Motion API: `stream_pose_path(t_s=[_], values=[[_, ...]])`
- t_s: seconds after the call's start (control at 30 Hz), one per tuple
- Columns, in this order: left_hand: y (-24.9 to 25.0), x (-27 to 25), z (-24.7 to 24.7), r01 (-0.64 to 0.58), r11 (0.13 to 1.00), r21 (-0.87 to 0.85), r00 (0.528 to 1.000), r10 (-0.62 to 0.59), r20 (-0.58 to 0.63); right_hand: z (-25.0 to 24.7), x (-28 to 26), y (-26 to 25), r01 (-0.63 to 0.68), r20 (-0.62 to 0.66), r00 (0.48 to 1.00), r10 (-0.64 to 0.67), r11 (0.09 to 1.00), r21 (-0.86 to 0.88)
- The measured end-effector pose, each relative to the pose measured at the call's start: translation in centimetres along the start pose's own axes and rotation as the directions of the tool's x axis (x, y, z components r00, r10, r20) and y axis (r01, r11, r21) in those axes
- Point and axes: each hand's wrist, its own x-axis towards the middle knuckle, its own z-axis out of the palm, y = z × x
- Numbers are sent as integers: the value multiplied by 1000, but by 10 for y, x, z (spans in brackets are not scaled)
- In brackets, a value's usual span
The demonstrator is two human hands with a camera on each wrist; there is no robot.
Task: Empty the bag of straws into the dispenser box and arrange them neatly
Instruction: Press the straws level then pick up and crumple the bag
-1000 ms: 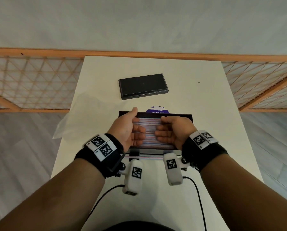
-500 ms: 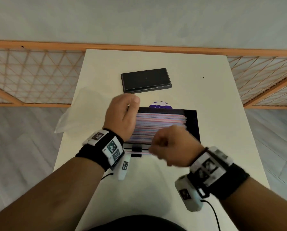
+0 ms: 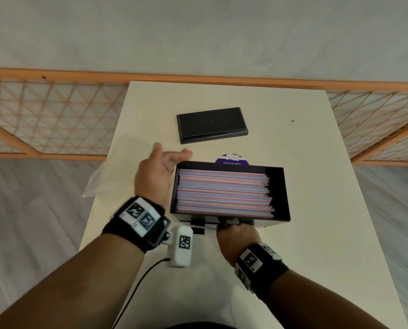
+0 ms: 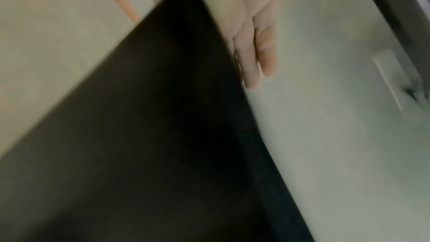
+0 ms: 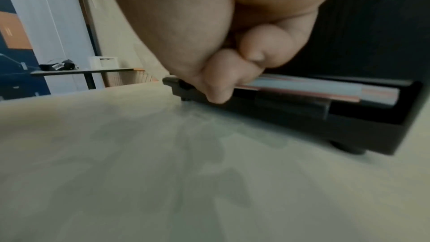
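A second before, both hands had pressed the straws (image 3: 224,194) flat inside the dispenser box (image 3: 277,193); now the left hand (image 3: 156,173) hovered open beside its wall, while the right hand (image 3: 237,235) pinched straws at the front slot, suggesting final tidying.

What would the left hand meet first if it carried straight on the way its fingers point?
Probably the black lid lying flat farther back on the table. The left hand, open beside the dispenser box, points roughly toward its near left corner, though height is unclear.
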Motion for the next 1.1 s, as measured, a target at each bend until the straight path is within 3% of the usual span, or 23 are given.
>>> stream_pose_path(t_s=[0.07,0.13,0.27,0.33,0.4,0.5,0.57,0.67,0.8,0.87,1.0,1.1], values=[[12,0,-11,21,976,-216,997,-36,-65,-9,-12,-5,17,54,998,-11,994,-110],[21,-3,-18,4,982,-190,998,-17,-64,-25,-29,-6,67,21,998,-65,995,-75],[28,-2,-20,-39,998,-50,999,38,-34,-50,-72,0,17,-258,966,-23,1000,-26],[27,-4,-17,-67,997,-34,998,67,-22,-61,-76,9,-25,-428,904,16,1000,-15],[27,-6,-12,-80,997,-18,996,79,-31,-76,-68,17,-72,-488,870,62,997,-1],[26,-9,-2,-78,997,24,996,79,-40,-102,-49,16,-100,-461,885,61,993,-61],[25,-11,1,-89,995,52,995,91,-44,-104,-39,16,-103,-477,874,89,995,-3],[25,-12,-2,-89,992,90,992,96,-79,-106,-39,27,7,-470,875,116,968,252],[31,-15,-2,-75,990,123,990,89,-108,-102,-26,49,53,-379,886,269,752,657],[35,-17,4,-22,993,114,996,32,-83,-97,-14,55,21,-387,864,321,747,664],[35,-24,22,110,987,114,994,-111,-2,-85,8,54,-57,-335,895,294,822,567],[29,-30,32,166,978,125,984,-172,36,-80,15,51,-47,-313,895,318,765,642]])
